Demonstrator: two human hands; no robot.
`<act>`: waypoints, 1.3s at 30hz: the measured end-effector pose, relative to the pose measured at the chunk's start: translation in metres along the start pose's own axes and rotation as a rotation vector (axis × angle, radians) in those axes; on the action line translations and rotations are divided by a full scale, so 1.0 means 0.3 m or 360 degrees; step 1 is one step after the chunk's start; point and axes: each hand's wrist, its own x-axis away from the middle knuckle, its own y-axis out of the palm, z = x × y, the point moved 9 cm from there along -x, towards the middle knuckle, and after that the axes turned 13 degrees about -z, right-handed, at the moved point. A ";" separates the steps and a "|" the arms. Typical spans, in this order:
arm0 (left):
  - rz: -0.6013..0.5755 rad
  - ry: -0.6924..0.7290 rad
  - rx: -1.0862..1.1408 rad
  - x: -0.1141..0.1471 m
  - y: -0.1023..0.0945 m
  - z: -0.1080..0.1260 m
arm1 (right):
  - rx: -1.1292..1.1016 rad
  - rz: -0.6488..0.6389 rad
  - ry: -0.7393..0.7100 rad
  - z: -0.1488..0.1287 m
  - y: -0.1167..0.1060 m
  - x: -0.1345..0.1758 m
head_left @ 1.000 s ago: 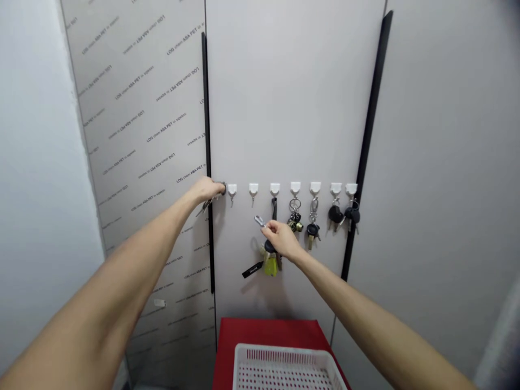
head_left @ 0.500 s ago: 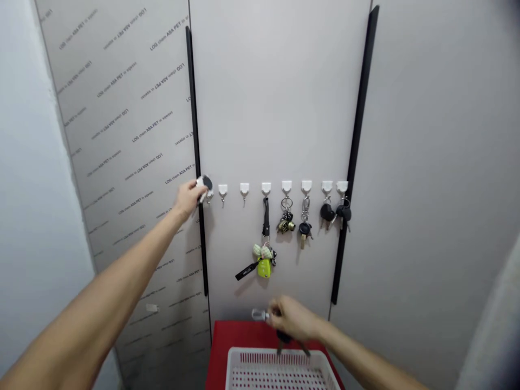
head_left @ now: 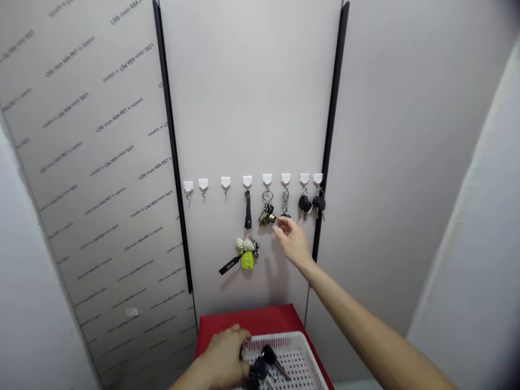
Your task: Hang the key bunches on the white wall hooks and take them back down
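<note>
My left hand (head_left: 228, 355) is low over the white plastic basket (head_left: 300, 337), its fingers curled around a dark bunch of keys, partly hidden. Black-headed keys (head_left: 271, 357) lie in the basket beside it. My right hand (head_left: 293, 241) is raised to the wall panel, fingers apart and holding nothing. It covers the lower part of a key bunch (head_left: 285, 201) on a hook. Just left of its fingertips hangs a bunch with brass-coloured pieces (head_left: 267, 216). Further left, a lime-green key fob (head_left: 247, 260) hangs from a black strap (head_left: 248, 211).
A row of white hooks (head_left: 226, 182) runs across the panel; the three leftmost carry nothing. Two black-headed key bunches (head_left: 319, 203) hang at the right end. Long black handles (head_left: 173, 135) flank the panel. The basket sits on a red surface (head_left: 260, 317).
My left hand has come down from the leftmost hook to the basket; that hook is now bare. My right hand has risen from above the basket to the hanging keys, its keys gone. The view shifted.
</note>
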 end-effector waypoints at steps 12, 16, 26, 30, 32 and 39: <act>0.1549 0.0065 0.0253 0.010 -0.836 0.319 | -0.0111 0.0204 0.0227 -0.023 -0.052 -0.251; 0.1684 0.0260 0.0439 0.056 -0.924 0.329 | -0.0072 0.0160 0.0147 -0.089 -0.086 -0.301; 0.1387 0.0576 0.0983 0.070 -0.877 0.346 | -0.0313 0.0081 0.0091 -0.056 -0.045 -0.280; 0.1279 0.0554 0.1000 0.077 -0.838 0.322 | -0.0476 -0.0013 0.0164 -0.048 -0.049 -0.268; 0.1251 0.0590 0.0965 0.096 -0.835 0.341 | -0.0368 0.0035 0.0154 -0.088 -0.087 -0.289; 0.1111 0.0694 0.1001 0.177 -0.780 0.428 | 0.0142 -0.0129 -0.0142 -0.304 -0.134 -0.304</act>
